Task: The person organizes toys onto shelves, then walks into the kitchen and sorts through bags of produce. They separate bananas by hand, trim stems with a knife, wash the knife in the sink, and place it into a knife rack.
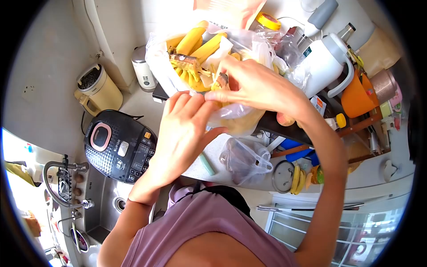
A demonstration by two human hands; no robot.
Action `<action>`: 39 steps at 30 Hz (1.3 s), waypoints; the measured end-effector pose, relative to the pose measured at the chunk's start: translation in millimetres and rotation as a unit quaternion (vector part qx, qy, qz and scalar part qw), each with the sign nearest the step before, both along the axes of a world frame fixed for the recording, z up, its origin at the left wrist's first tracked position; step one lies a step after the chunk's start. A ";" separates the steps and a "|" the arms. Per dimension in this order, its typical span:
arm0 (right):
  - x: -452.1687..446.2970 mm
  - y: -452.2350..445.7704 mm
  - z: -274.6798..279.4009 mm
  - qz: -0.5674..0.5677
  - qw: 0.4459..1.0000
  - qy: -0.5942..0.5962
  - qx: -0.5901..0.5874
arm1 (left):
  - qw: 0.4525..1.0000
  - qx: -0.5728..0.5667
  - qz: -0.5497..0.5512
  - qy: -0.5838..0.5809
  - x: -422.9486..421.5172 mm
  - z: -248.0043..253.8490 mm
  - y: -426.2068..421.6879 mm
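Yellow bananas [192,40] fill a white plastic bag [162,58] that stands on a dark shelf in front of me. My left hand [184,129] is at the near side of the bag, its bent fingers over the rim and its thumb against the outside. Just to the right, my right hand [251,84] has thumb and forefinger closed around a brown banana stem [221,81] at the bag's mouth. Another browned crown [184,60] joins bananas behind the fingers. The lower bananas are hidden by the bag and my hands.
A black rice cooker [120,144] stands left, above the sink [104,202]. A knotted clear bag [246,160] lies on the lower counter, near loose bananas [298,179]. To the right are a white jug [327,64], an orange container [359,95] and a peach [284,119].
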State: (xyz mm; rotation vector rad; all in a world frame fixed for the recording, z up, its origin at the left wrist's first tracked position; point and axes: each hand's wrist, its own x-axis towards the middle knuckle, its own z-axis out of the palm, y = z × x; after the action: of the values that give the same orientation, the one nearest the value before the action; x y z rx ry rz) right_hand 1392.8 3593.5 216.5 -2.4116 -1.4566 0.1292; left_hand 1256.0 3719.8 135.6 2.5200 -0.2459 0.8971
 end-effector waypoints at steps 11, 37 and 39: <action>33.8 -9.9 11.4 -0.048 0.978 0.201 -0.022 | 0.992 0.012 -0.043 -0.115 18.9 -10.2 -1.2; 51.8 -12.2 148.6 -0.032 0.956 0.205 0.209 | 0.923 -0.259 -0.277 -0.069 40.1 -36.5 -7.5; 42.4 -20.7 159.9 -0.015 0.974 0.105 0.202 | 0.743 -0.485 -0.459 0.052 41.3 -35.6 -20.2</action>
State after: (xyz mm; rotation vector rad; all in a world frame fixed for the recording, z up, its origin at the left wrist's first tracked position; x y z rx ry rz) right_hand 1435.1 3572.7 376.4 -2.0241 -1.2148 0.0686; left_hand 1297.3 3699.6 100.0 1.1841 -0.6871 0.2915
